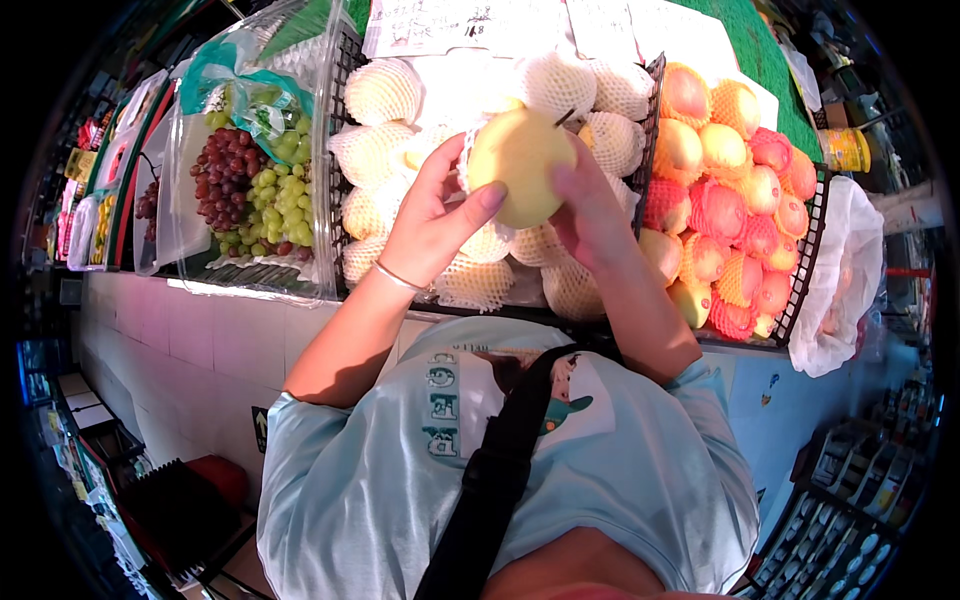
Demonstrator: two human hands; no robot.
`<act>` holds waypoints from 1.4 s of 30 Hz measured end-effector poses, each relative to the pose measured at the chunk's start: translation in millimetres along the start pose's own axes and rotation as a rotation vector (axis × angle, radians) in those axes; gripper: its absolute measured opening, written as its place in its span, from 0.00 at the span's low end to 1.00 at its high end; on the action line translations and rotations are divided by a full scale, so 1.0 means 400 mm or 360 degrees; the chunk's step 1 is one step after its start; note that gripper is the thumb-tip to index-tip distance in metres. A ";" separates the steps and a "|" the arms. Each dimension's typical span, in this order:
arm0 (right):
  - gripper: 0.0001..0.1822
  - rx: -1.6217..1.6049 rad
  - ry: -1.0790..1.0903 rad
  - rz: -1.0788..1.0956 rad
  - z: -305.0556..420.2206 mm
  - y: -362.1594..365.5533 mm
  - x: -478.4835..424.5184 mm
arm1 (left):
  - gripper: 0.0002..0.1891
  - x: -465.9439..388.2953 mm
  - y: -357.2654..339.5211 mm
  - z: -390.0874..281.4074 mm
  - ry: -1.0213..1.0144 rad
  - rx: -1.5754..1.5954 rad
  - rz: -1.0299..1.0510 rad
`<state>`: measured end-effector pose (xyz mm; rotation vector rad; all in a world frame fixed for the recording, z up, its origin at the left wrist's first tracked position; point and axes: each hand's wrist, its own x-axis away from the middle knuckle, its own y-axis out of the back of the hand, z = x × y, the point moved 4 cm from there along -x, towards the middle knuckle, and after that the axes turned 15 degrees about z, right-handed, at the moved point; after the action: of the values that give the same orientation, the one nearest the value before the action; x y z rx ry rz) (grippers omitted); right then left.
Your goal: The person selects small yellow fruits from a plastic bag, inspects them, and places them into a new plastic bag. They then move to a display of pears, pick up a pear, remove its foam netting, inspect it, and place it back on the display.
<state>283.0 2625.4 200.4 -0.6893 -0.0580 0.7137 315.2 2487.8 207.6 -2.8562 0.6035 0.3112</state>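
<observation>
Between my hands is a yellow pear (517, 169) with a dark stem, raised over a black plastic crate of pears in white foam nets (384, 91). My left hand (444, 214) grips its left side, thumb across the front, with a bit of white foam net (470, 154) by the fingers. My right hand (589, 202) is against the pear's right side, its fingers slightly blurred and partly behind the fruit. More netted pears lie below and around both hands. Strong light washes out the middle of the crate.
Red grapes (225, 178) and green grapes (283, 201) lie in clear plastic at left. Apples in red and yellow foam nets (720, 214) fill a crate at right, beside a white plastic bag (840, 277). Handwritten cardboard signs (465, 26) stand behind the pears.
</observation>
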 end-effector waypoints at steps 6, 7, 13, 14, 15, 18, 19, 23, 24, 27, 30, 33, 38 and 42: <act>0.39 0.0586 0.0092 0.0076 0.015 0.004 0.010 | 0.26 -0.004 0.013 0.022 0.0056 0.0327 -0.0035; 0.39 0.0595 0.0035 0.0093 0.022 0.002 0.011 | 0.25 -0.004 0.012 0.028 0.0076 0.0358 -0.0045; 0.40 0.0575 -0.0005 0.0160 0.010 0.000 0.011 | 0.21 -0.025 0.002 0.029 0.0075 0.0246 -0.0108; 0.39 0.0606 0.0029 0.0178 0.015 -0.001 0.010 | 0.22 -0.026 0.003 0.026 0.0078 0.0257 -0.0102; 0.39 0.0554 0.0072 0.0160 0.018 0.002 0.010 | 0.22 -0.027 0.004 0.023 0.0083 0.0266 -0.0093; 0.38 0.0449 0.0184 0.0121 0.027 0.002 0.014 | 0.23 -0.018 -0.005 -0.006 -0.0134 -0.0141 0.0030; 0.38 0.0449 0.0209 0.0116 0.030 -0.005 0.017 | 0.24 -0.017 -0.002 -0.007 -0.0094 -0.0131 0.0072; 0.38 0.0252 0.0270 0.0155 0.039 0.004 0.018 | 0.17 -0.003 0.026 -0.019 -0.0015 -0.0049 0.0052; 0.39 -0.0028 0.0183 0.0172 0.042 0.003 0.022 | 0.15 0.002 0.036 -0.008 -0.0016 0.0014 -0.0011; 0.41 -0.0741 -0.0004 0.0252 0.054 -0.004 0.037 | 0.09 0.001 0.041 0.000 -0.0032 0.0123 -0.0179; 0.44 -0.0712 0.0074 0.0215 0.042 0.030 0.046 | 0.10 -0.005 0.047 0.016 -0.0022 0.0161 -0.0303; 0.47 -0.0013 0.0312 0.0067 0.067 -0.007 0.061 | 0.10 -0.017 0.053 0.012 -0.0089 -0.0051 -0.0455; 0.51 -0.0048 -0.0050 0.0448 0.067 -0.124 0.058 | 0.17 -0.023 0.095 0.108 0.0041 -0.0550 -0.0232; 0.49 -0.0087 -0.0236 0.0491 0.024 -0.149 0.058 | 0.20 -0.037 0.050 0.074 0.0034 -0.0786 -0.0021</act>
<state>332.9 2612.6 239.6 -0.7041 -0.1086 1.0627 288.7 2482.7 179.9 -3.3349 0.5769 0.4874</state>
